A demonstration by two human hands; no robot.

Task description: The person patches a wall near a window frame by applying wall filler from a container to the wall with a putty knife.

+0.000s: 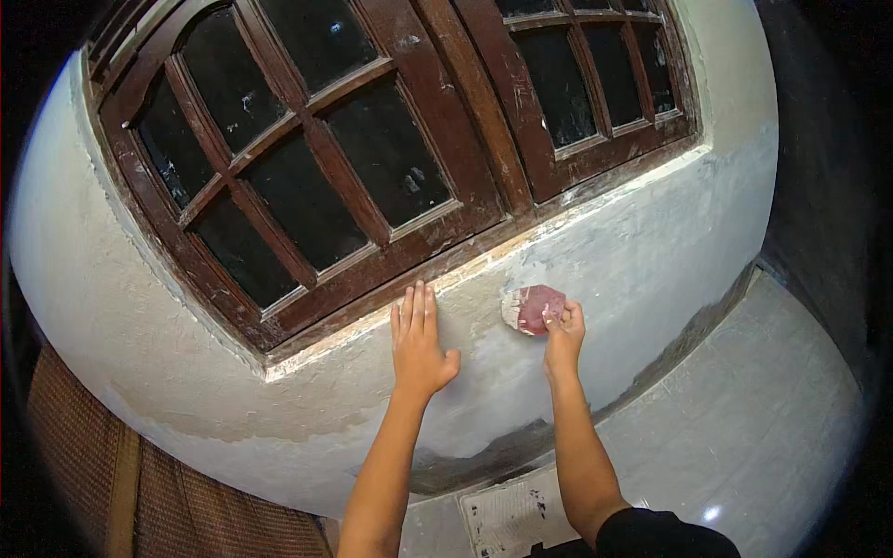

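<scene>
Reddish sandpaper piece (533,308), white with dust along its left edge, lies flat against the grey-white plastered wall (642,251) at frame centre-right, just below the sill line of the dark brown wooden window frame (372,270).

Head view only.
- Right hand (564,333): fingers pressed together, pinning the sheet's lower right part to the wall; thumb not clearly seen.
- Left hand (420,339): flat on the plaster at frame centre, well left of the sheet, fingers together and pointing up toward the frame, thumb spread to the right. Holds nothing.
- Sheet outline roughly oval; long axis runs left to right, slightly tilted up at the right. Abrasive face cannot be told from here.
- Handling, judged: light, thin, flexible; would curl or fold if taken by one corner. Better held with flat fingers over the middle, pressure spread evenly. Not fragile, though edges may fray.
- Surroundings: dark glass panes (386,149) in the upper half; pale floor (772,409) at lower right; woven brown mat (84,456) at lower left.
</scene>
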